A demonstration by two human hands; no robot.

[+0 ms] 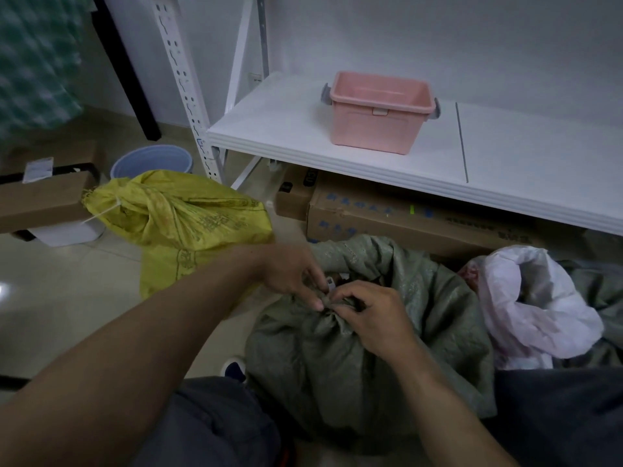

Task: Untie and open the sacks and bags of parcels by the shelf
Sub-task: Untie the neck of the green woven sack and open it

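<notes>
The grey-green sack (320, 372) sits on the floor between the person's knees, in front of the white shelf (303, 136). The left hand (293, 276) and right hand (372, 320) meet at its gathered neck, with the fingers of both curled and pinching the bunched fabric beside a small white tag (330, 284). The yellow sack (188, 217) lies further left, tied shut.

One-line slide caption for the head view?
Left hand and right hand pinch the tied neck of a grey-green sack; a tied yellow sack lies behind, by the white shelf.
</notes>
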